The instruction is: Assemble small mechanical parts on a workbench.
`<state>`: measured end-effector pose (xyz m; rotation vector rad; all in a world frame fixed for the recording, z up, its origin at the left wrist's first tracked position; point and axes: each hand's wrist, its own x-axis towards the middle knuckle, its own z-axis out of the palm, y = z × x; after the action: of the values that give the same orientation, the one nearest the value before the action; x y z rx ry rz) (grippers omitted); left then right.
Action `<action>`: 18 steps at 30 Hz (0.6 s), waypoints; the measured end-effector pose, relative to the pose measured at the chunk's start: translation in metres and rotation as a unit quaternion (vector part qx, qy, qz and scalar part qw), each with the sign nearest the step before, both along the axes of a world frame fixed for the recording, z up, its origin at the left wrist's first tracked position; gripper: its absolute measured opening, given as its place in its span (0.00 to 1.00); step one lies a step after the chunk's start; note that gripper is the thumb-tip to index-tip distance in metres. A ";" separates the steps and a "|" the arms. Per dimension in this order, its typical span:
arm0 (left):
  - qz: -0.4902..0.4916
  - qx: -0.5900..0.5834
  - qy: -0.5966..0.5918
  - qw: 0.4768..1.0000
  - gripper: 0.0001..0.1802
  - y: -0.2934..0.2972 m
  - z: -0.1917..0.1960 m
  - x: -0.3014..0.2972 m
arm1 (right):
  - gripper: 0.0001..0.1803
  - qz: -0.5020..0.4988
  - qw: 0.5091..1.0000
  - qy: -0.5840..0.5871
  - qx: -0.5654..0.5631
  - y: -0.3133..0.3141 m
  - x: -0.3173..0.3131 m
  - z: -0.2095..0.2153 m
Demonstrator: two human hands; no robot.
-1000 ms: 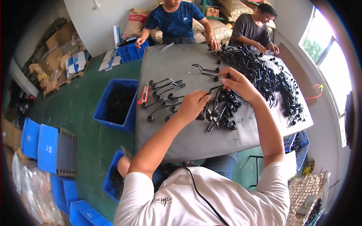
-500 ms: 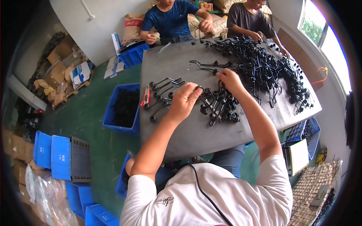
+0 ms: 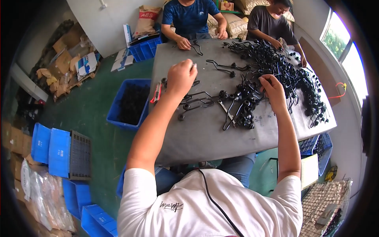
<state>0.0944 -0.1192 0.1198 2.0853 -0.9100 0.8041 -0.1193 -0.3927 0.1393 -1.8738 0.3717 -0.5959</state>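
My left hand (image 3: pixel 181 79) is closed above the left part of the table, over a row of bent black metal rods (image 3: pixel 197 101) with round black end pieces. Whatever its fingers grip is hidden or too small to name. At the near edge of a large tangled pile of similar rods (image 3: pixel 284 63), my right hand (image 3: pixel 274 94) has its fingers curled inward; what lies between them cannot be made out. Between the hands is a smaller heap of black rod parts (image 3: pixel 246 104). A silver spanner-like tool (image 3: pixel 226 113) lies beside that heap.
A red utility knife (image 3: pixel 157 93) lies near the grey table's (image 3: pixel 205 142) left edge. A blue bin (image 3: pixel 114 114) of black parts stands on the floor left of it. Across the table, one co-worker's hand (image 3: pixel 183 43) is at a bent rod; another co-worker handles the pile.
My left hand has moved up and left, over the rod row. My right hand has shifted right and down to the pile's edge. A bent rod now shows by the far co-worker's hand.
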 end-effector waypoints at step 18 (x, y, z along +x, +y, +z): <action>-0.055 0.056 -0.060 0.995 0.22 0.078 -0.060 -0.025 | 0.31 0.298 0.840 -0.052 -0.451 0.057 0.022 -0.099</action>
<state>0.0698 -0.0412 0.0600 2.0786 -1.1486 0.8437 -0.0973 -0.3354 0.0400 -2.6535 -0.6901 -0.4550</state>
